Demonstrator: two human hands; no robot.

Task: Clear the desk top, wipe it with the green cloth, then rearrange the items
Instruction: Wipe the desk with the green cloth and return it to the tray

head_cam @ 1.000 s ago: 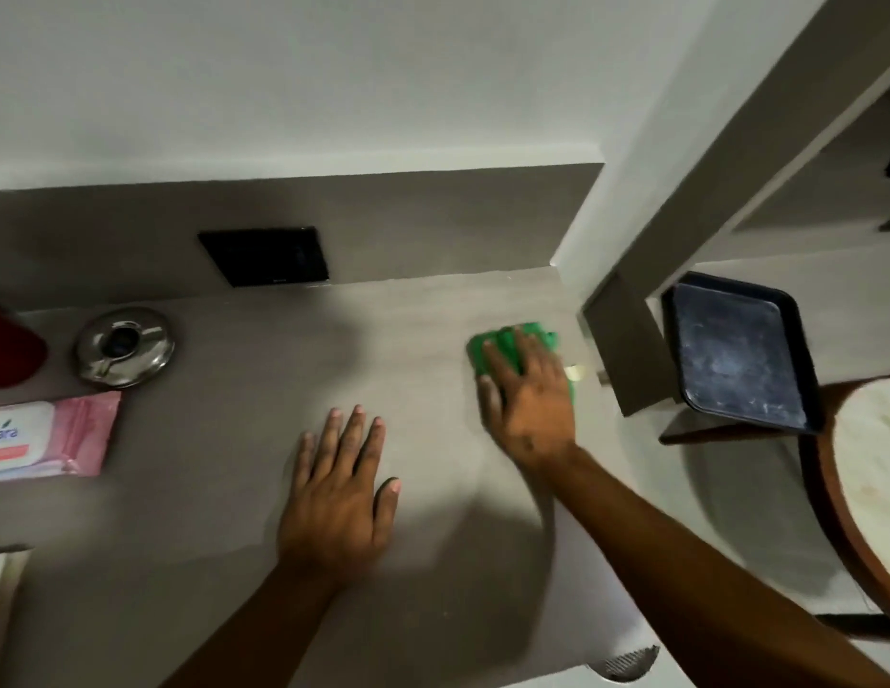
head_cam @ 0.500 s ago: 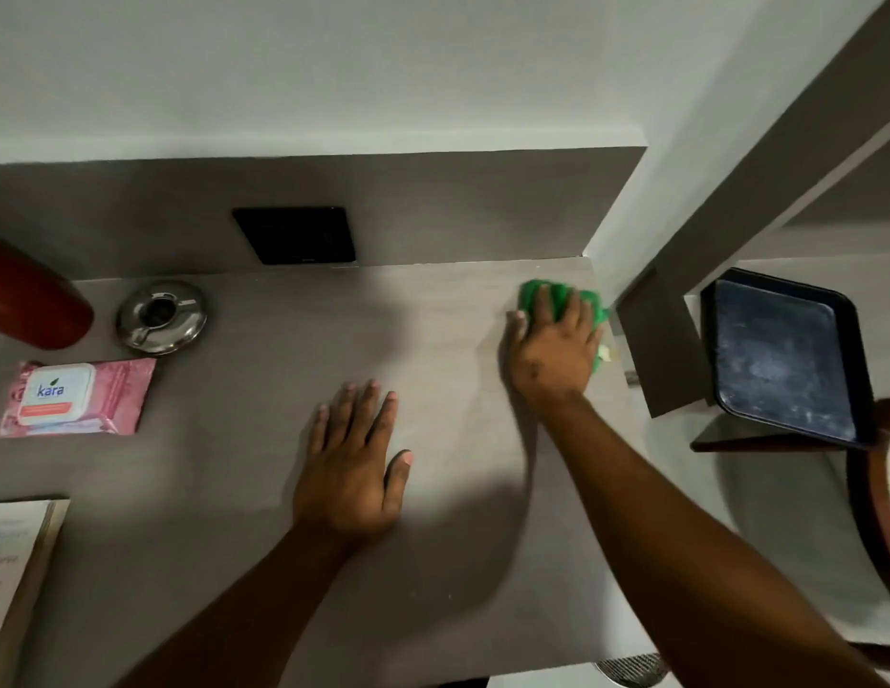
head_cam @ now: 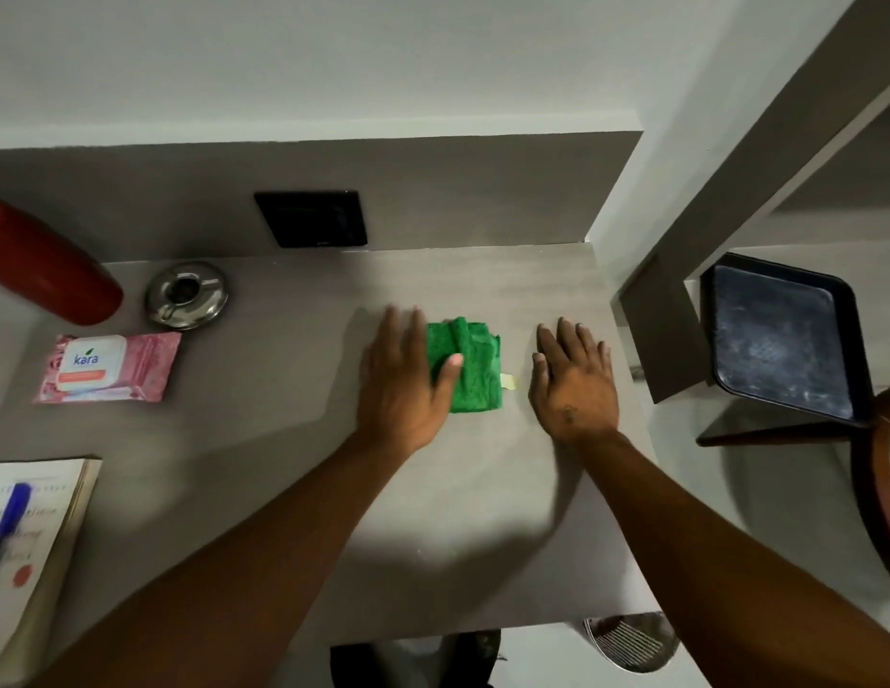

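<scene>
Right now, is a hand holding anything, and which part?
Nothing is gripped. The left hand lies flat with its thumb on the green cloth's left side; the right hand rests flat on the desk.

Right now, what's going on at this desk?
A person is wiping a grey desk top. The left hand lies on the folded green cloth, thumb over it, while the right hand rests flat on the desk beside the cloth, not touching it. At the left of the desk sit a pink wipes pack, a metal ashtray, a red object and a book with a blue pen on it.
</scene>
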